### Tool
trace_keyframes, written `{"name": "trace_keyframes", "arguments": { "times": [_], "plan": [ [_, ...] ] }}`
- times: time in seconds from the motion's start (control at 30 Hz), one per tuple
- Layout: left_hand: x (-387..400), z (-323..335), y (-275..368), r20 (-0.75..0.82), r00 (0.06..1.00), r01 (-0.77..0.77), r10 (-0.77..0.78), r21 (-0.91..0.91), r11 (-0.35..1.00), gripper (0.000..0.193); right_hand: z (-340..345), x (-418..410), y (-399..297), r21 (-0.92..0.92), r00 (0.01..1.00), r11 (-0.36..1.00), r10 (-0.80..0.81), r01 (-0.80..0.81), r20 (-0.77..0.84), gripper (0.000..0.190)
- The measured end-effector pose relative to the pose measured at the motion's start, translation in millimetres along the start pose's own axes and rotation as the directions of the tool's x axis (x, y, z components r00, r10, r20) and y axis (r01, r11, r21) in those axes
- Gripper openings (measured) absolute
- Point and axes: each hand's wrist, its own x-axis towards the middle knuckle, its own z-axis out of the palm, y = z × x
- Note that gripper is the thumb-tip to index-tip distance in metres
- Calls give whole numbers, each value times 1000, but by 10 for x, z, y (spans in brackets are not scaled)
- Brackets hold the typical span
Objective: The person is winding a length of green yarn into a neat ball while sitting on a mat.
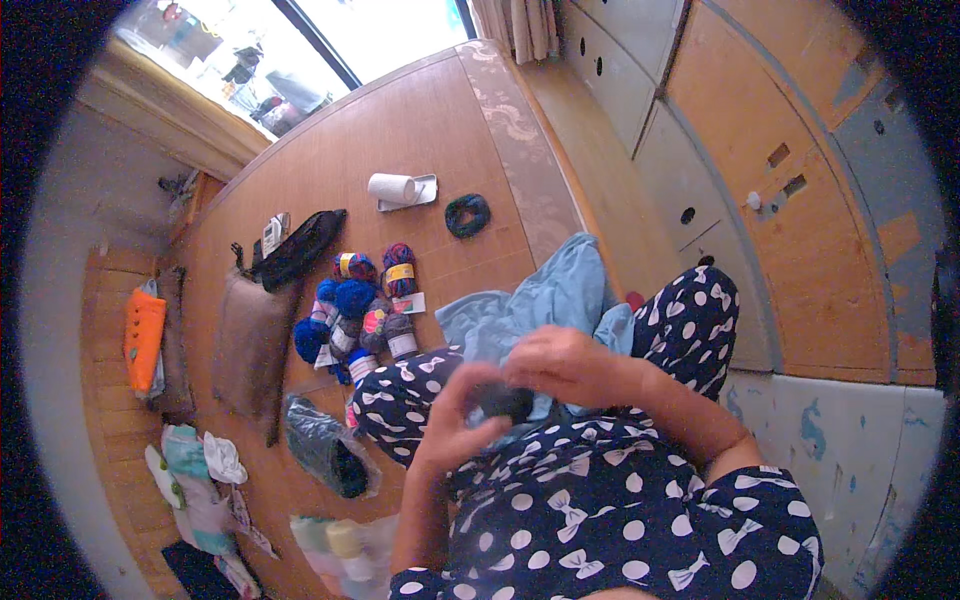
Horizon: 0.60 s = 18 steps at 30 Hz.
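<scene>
In front of my lap, my left hand [463, 424] curves its thumb and fingers around a small dark ball [508, 403], probably yarn. My right hand [559, 367] is bent over the ball's upper right side. Motion blur hides whether its fingertips pinch a strand. A crumpled light blue cloth [532, 292] drapes across my lap, below both hands. Beyond it lies a dark green-blue yarn ring [467, 216]. To the left, several blue, grey and multicoloured yarn balls [352, 298] with paper bands cluster beside my knee.
A white paper roll [391, 188] lies on a small tray [428, 190] on the wooden mat [375, 139]. Leftward are a black bag [307, 247], a brown pillow [251, 349] and a clear plastic bag with dark contents [326, 442]. Cabinets [780, 225] line the right side.
</scene>
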Motion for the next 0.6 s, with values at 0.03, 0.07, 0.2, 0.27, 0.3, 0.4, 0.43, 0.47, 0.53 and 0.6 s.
{"name": "trace_keyframes", "arguments": {
  "times": [0.03,0.07,0.2,0.27,0.3,0.4,0.43,0.47,0.53,0.6],
  "plan": [
    [-11,9,21,128,992,1,0,-9,1000,51,-26,10,36,0,1000,1000,0,0,2,11],
    [18,30,79,169,985,-37,44,-44,998,51,-40,6,93,-32,999,999,37,-37,0,11],
    [-3,27,32,-32,997,-79,74,-582,809,47,181,-112,317,-31,994,994,107,-108,-33,11],
    [77,8,51,-147,989,-110,28,-587,802,48,328,-169,359,-58,993,994,99,-95,65,10],
    [116,-1,67,-260,965,-143,-19,-588,796,50,383,-185,351,-84,982,993,92,-80,163,9],
    [154,-78,-57,-342,938,-134,64,-185,974,52,414,-101,150,-156,982,982,-77,105,173,8],
    [145,-68,-65,-339,939,-133,64,-186,974,52,395,-85,84,-144,978,977,-137,160,158,9],
    [127,-43,-59,-280,957,-86,77,-22,996,51,347,-74,31,-145,979,977,-134,157,156,9],
    [88,-17,-98,-171,984,-29,52,133,991,50,220,-17,-29,-161,976,980,-85,118,199,9],
    [40,-11,-61,-58,998,20,-19,22,1000,49,106,-3,-10,-76,991,995,-51,60,123,10]
  ]
}}
